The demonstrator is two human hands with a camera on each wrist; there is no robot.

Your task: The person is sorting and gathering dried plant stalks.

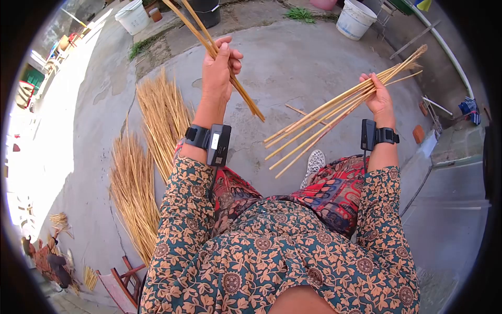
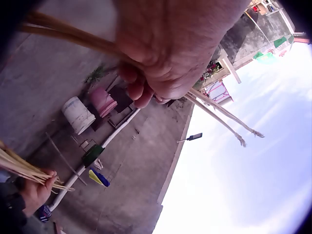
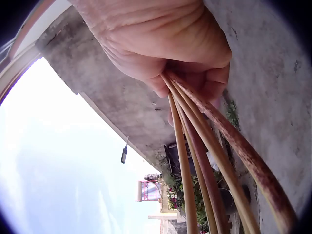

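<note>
My left hand point(image 1: 222, 68) grips a few long straw-coloured stalks point(image 1: 247, 99), which slant from the upper left down past the palm. My right hand point(image 1: 379, 99) pinches a bundle of several stalks point(image 1: 334, 107) near one end; their other ends fan out toward the left, in front of my lap. Seen from the left wrist, the fingers of the left hand point(image 2: 165, 53) curl round the stalks point(image 2: 214, 114). In the right wrist view the stalks point(image 3: 204, 146) spread out from under the curled right hand point(image 3: 170, 48).
Two large piles of brushy stalks point(image 1: 133, 188) lie on the concrete floor point(image 1: 282, 52) at the left. One loose stalk point(image 1: 297, 110) lies ahead. White buckets point(image 1: 356, 20) stand farther off. A wooden chair point(image 1: 123, 282) and another person point(image 1: 52, 261) are at lower left.
</note>
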